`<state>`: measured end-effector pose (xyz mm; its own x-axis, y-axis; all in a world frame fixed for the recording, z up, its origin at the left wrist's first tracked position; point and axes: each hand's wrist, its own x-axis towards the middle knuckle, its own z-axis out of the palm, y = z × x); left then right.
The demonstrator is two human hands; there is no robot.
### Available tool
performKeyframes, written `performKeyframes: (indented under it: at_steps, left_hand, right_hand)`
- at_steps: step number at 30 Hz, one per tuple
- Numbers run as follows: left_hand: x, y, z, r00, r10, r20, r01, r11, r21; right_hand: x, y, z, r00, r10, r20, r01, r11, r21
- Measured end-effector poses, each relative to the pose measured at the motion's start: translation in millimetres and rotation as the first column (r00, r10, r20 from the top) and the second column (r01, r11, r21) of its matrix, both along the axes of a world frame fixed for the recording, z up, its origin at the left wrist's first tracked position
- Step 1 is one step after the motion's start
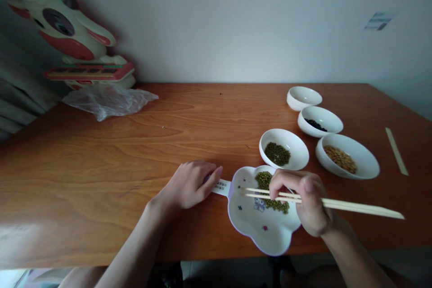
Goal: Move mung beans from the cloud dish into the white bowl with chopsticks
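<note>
My left hand (192, 185) is closed around the short handle of a flower-shaped plate (270, 239), white inside with a lilac rim and cartoon prints. Green mung beans (277, 206) lie in a loose patch on the plate. Above them, my right hand (310, 202) grips a pair of light wooden chopsticks (357, 207). Their tips are over the plate's left part, close together, with one small bean near them. My right hand hides the plate's right edge. Just behind the plate stands a white bowl (299, 146) with more mung beans.
At the right are a bowl (366, 162) of tan beans, a bowl (332, 121) of dark beans and a rear bowl (295, 100). A pale flat strip (396, 150) lies beyond them. Far left are a cow-shaped toy keyboard (91, 72) and a clear plastic bag (111, 101).
</note>
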<state>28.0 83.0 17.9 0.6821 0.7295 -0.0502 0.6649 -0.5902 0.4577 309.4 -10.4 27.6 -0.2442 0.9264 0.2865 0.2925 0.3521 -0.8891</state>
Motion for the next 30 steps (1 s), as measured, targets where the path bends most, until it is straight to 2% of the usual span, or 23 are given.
performKeyframes:
  at_steps: [17,30]
  left_hand:
    - [0.8,-0.9,0.8,1.0,0.009,0.009,-0.009,1.0,-0.018]
    - [0.9,-1.3,1.1,1.0,0.002,0.008,-0.002,1.0,-0.017]
  right_hand:
    - [-1.5,3.6,1.5,1.0,-0.003,0.006,0.004,1.0,-0.01]
    - [-4.2,3.5,-2.3,0.998,-0.037,-0.042,0.038,0.999,0.029]
